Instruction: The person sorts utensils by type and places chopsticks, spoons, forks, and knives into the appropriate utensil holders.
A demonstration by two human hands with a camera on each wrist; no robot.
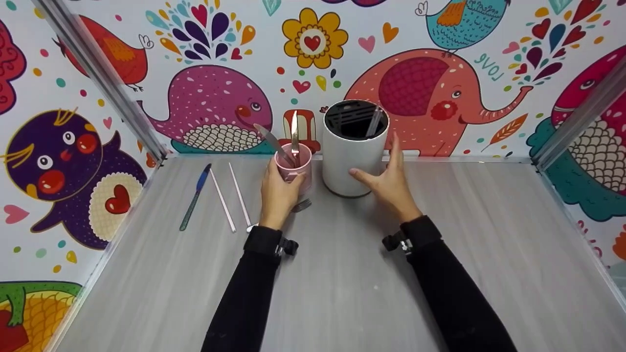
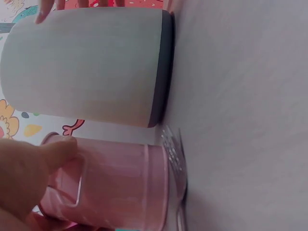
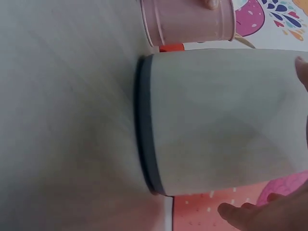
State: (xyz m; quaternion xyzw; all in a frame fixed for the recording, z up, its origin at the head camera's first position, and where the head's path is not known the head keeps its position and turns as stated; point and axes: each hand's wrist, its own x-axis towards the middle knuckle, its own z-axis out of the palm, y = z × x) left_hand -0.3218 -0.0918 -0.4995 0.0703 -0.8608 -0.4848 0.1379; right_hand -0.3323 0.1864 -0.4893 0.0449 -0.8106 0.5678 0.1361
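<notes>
Head view: the left hand (image 1: 279,195) clamps fingers around a pink cup (image 2: 118,178) beside a white holder (image 1: 348,164), which the right hand (image 1: 391,188) flanks, fingers apart. On the bench (image 1: 332,274), a fork (image 1: 301,206) lies by the cup, pale sticks (image 1: 223,199) and a blue knife (image 1: 196,194) farther left.

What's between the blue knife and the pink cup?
In the head view, two slim, pale, stick-like things lie there, plus the left hand, which holds the cup.

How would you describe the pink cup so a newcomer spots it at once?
On the grey table, find the tall white cylinder with the black slotted top. Just to its left is the pink cup. Unlike the cylinder, it is short and pink, with metal cutlery poking out.
</notes>
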